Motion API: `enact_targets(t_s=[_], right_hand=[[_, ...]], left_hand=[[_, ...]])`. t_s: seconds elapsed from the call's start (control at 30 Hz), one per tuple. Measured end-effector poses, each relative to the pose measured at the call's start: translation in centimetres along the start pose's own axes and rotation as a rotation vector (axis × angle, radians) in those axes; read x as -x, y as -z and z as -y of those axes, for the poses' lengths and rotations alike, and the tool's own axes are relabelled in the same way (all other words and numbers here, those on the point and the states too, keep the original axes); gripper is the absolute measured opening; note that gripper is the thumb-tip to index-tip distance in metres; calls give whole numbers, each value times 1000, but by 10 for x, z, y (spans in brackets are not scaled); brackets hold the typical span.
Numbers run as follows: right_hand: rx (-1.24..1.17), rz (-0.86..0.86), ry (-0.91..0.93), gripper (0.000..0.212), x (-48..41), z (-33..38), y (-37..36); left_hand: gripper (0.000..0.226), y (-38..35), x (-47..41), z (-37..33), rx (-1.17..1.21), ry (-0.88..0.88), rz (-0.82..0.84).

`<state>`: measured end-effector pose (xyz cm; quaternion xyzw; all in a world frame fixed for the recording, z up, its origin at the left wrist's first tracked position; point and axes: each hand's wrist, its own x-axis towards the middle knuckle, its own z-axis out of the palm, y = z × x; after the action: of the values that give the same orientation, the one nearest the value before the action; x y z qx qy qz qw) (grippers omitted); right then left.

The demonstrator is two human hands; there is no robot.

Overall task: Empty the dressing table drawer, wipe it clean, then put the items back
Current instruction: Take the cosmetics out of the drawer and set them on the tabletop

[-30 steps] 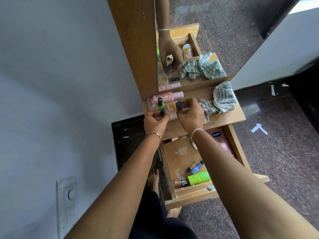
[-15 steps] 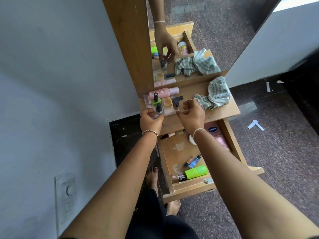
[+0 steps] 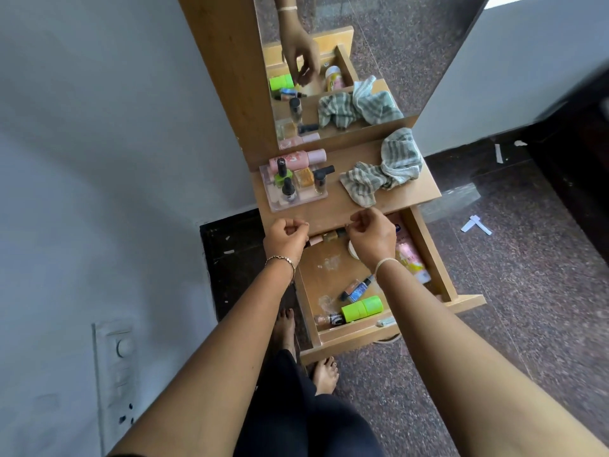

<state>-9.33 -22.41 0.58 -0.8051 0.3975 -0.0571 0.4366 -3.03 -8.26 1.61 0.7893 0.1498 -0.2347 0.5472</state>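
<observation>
Drawer (image 3: 428,255) is hanging open below the bench (image 3: 356,206), with the person standing at its front. Both hands are hovering over its back edge, where it is meeting the bench. The left hand (image 3: 286,237) is curling into a loose fist with nothing showing in it. The right hand (image 3: 372,237) is bunching its fingertips (image 3: 357,222) together, and I am seeing nothing between them either.

Inside the drawer, a green container (image 3: 362,307) is lying against the front wall, two small bottles (image 3: 357,286) are lying just behind it, and a pink tube (image 3: 410,258) is lying along the right wall.

Above the drawer, on the bench, a clear tray (image 3: 298,200) is holding nail polish bottles, with a pink bottle (image 3: 296,158) lying behind it. A striped cloth (image 3: 389,169) is sitting crumpled beside the tray.
</observation>
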Motion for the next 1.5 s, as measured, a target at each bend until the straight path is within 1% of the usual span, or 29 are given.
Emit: enact_targets(t_s=[0.07, 0.17, 0.2, 0.27, 0.33, 0.37, 0.43, 0.53, 0.7, 0.77, 0.83, 0.97, 1.1, 1.2, 1.27, 1.33, 1.43, 1.5], right_hand=[[40, 1, -19, 7, 8, -14, 2], [86, 6, -62, 4, 22, -38, 2], [113, 10, -69, 3, 26, -47, 2], [176, 51, -75, 0, 33, -64, 3], [249, 122, -70, 8, 39, -80, 4], [291, 153, -66, 13, 41, -88, 5], [370, 189, -50, 22, 44, -100, 6], [436, 212, -25, 30, 44, -112, 5], [458, 213, 21, 29, 37, -120, -2], [465, 210, 43, 28, 32, -120, -5], [462, 212, 57, 27, 28, -118, -8], [438, 217, 61, 26, 19, -113, -14], [444, 225, 62, 26, 13, -110, -17], [461, 197, 91, 25, 9, -106, -17], [473, 168, 112, 24, 6, -101, -18], [480, 154, 130, 28, 2, -94, -18], [508, 205, 204, 36, -7, -83, -20], [583, 254, 277, 33, -15, -77, -24]], left_hand=[[8, -5, 6, 10, -57, -15, 25], [7, -14, 11, 27, -257, -109, 99], [11, -17, 11, 33, -344, -144, 152], [28, -24, 7, 43, -574, -206, 279], [41, -32, 4, 51, -794, -228, 367], [44, -37, 2, 55, -874, -234, 390], [43, -46, -4, 60, -995, -251, 393], [44, -55, -16, 65, -1133, -326, 336], [50, -64, -33, 71, -1353, -425, 270], [46, -66, -36, 72, -1414, -454, 211], [36, -64, -38, 73, -1492, -479, 167], [31, -62, -45, 72, -1644, -484, 262], [27, -60, -49, 72, -1683, -539, 284], [24, -57, -48, 70, -1584, -612, 275], [17, -53, -46, 68, -1426, -655, 243], [12, -50, -41, 67, -1242, -653, 211], [14, -47, -31, 67, -940, -543, 148], [17, -46, -25, 69, -789, -485, 116]])
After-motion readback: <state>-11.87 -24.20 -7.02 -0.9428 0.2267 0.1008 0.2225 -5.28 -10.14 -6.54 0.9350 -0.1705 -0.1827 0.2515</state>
